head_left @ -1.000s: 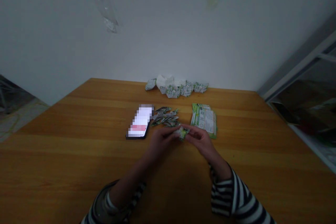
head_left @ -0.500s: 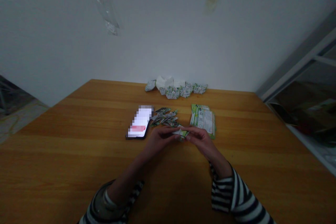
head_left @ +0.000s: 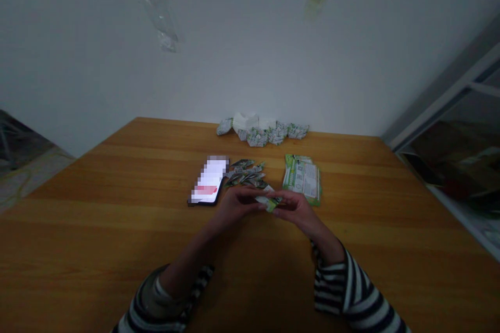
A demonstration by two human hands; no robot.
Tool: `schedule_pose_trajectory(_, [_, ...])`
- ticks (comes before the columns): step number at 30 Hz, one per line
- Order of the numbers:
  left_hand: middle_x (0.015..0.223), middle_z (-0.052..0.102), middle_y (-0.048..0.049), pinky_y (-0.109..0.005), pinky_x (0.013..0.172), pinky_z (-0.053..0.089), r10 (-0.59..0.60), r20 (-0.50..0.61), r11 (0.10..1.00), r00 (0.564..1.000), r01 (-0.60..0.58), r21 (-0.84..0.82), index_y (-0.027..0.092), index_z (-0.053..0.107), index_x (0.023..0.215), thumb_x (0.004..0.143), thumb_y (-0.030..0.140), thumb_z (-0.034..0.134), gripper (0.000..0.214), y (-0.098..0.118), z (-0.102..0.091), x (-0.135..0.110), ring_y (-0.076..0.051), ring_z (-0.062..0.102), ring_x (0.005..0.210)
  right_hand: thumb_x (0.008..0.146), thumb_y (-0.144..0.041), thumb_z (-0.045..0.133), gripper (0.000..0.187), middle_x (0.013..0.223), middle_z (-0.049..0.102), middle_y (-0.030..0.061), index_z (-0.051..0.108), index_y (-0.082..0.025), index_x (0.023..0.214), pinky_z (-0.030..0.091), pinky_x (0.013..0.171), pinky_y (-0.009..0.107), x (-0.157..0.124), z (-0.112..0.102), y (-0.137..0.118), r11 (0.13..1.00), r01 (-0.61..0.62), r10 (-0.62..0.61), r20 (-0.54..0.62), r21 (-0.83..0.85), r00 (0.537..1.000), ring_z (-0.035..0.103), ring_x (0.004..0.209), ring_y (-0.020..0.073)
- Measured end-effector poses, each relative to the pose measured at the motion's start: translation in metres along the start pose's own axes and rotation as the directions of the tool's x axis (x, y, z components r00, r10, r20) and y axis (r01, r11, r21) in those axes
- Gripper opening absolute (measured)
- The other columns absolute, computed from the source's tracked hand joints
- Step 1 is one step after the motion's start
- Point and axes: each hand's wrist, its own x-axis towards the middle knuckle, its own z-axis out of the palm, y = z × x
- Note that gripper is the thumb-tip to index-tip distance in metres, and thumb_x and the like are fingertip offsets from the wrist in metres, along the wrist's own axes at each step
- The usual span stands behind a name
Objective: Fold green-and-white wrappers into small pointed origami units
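Between my two hands is a small folded piece of green and white printed paper [head_left: 269,203]. My left hand [head_left: 236,208] pinches its left side with thumb and fingers. My right hand [head_left: 295,207] grips the right side, its fingertips close to those of the left. Just beyond lies a pile of folded paper pieces [head_left: 246,174], printed in the same green and white. A stack of flat green and white printed sheets [head_left: 302,181] rests to the right of the pile, past my right hand.
A phone [head_left: 209,181] with its screen lit and partly blurred lies left of the pile. Against the wall stand several crumpled or folded printed paper shapes [head_left: 258,137] and white tissue [head_left: 245,121]. The wooden table [head_left: 117,192] meets the wall [head_left: 250,62] behind them.
The folded paper has tilted slightly between my fingers, and more of its green part shows below. My fingertips have shifted a little; everything else stays put.
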Motion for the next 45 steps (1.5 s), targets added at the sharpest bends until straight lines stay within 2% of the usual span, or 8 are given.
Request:
schedule_pose_trajectory(5, [0.097,0.076,-0.0068,-0.028,0.081,0.052,0.035,-0.029,0.999,0.999,-0.034,0.028,0.020,0.077,0.096,0.074,0.025,0.074,0.023,-0.004,0.000,0.002,-0.021,0.069,0.089,0.072,-0.029,0.077,0.025,0.095,0.074,0.0026,0.076,-0.025,0.096,0.054,0.066,0.024,0.002,0.006,0.005,0.999,0.024,-0.026,-0.085,-0.033,0.996,0.068,0.077,0.0153])
schedule_pose_trajectory(9, [0.089,0.077,-0.0058,-0.026,0.074,0.051,0.048,-0.075,0.998,0.996,-0.044,0.053,0.021,0.078,0.092,0.075,0.025,0.073,0.017,-0.003,0.001,0.002,-0.019,0.068,0.082,0.078,-0.030,0.072,0.017,0.089,0.075,0.0036,0.077,-0.026,0.093,0.054,0.067,0.026,0.003,0.013,0.006,0.975,0.149,-0.179,-0.186,-0.166,0.966,0.068,0.077,0.0167])
schedule_pose_trajectory(14, [0.087,0.077,-0.0060,-0.025,0.073,0.050,0.062,-0.103,0.997,0.993,-0.058,0.046,0.020,0.079,0.086,0.076,0.025,0.072,0.013,0.001,0.003,0.001,-0.018,0.068,0.080,0.082,-0.026,0.069,0.015,0.089,0.075,0.0051,0.078,-0.027,0.094,0.054,0.071,0.027,0.001,0.011,0.002,0.895,0.269,-0.337,-0.144,-0.356,0.930,0.068,0.081,0.0179])
schedule_pose_trajectory(25, [0.069,0.075,-0.0038,-0.024,0.061,0.050,-0.050,-0.276,0.998,0.960,0.035,-0.058,0.017,0.077,0.069,0.067,0.027,0.078,0.010,0.000,0.010,-0.002,-0.015,0.065,0.062,0.073,-0.023,0.074,0.007,0.069,0.075,0.0008,0.078,-0.023,0.079,0.057,0.055,0.024,-0.005,0.017,0.010,0.934,0.180,-0.302,-0.411,-0.309,0.860,0.068,0.056,0.0149])
schedule_pose_trajectory(33, [0.064,0.071,-0.0030,-0.021,0.056,0.047,0.103,-0.308,0.994,0.946,-0.084,0.075,0.015,0.073,0.065,0.075,0.028,0.074,0.016,0.003,0.016,-0.006,-0.013,0.062,0.059,0.071,-0.026,0.075,0.010,0.059,0.071,0.0013,0.074,-0.020,0.062,0.052,0.052,0.023,-0.003,0.021,0.003,0.947,0.178,-0.284,-0.432,-0.269,0.856,0.063,0.053,0.0142])
schedule_pose_trajectory(35, [0.065,0.070,-0.0032,-0.022,0.057,0.047,0.186,-0.289,0.979,0.939,-0.151,0.140,0.015,0.072,0.066,0.077,0.027,0.072,0.016,0.004,0.017,-0.007,-0.013,0.062,0.060,0.072,-0.024,0.074,0.004,0.066,0.072,0.0016,0.076,-0.021,0.073,0.052,0.055,0.023,-0.002,0.022,0.002,0.947,0.184,-0.286,-0.433,-0.262,0.855,0.063,0.058,0.0139])
schedule_pose_trajectory(40, [0.079,0.073,-0.0057,-0.024,0.067,0.051,0.351,-0.177,0.922,0.919,-0.307,0.236,0.018,0.077,0.081,0.075,0.025,0.074,0.009,0.003,0.013,-0.007,-0.016,0.066,0.073,0.074,-0.018,0.072,0.034,0.091,0.069,0.0034,0.073,-0.027,0.108,0.051,0.064,0.024,-0.001,0.017,-0.003,0.892,0.257,-0.355,-0.224,-0.372,0.907,0.063,0.078,0.0158])
schedule_pose_trajectory(45, [0.080,0.073,-0.0046,-0.026,0.070,0.051,0.174,-0.204,0.984,0.963,-0.162,0.077,0.018,0.075,0.079,0.075,0.037,0.073,0.019,-0.001,0.018,-0.005,-0.017,0.066,0.076,0.082,-0.013,0.060,0.029,0.083,0.065,0.0032,0.076,-0.030,0.099,0.050,0.061,0.024,0.000,0.014,0.006,0.861,0.291,-0.398,-0.195,-0.417,0.897,0.061,0.074,0.0150])
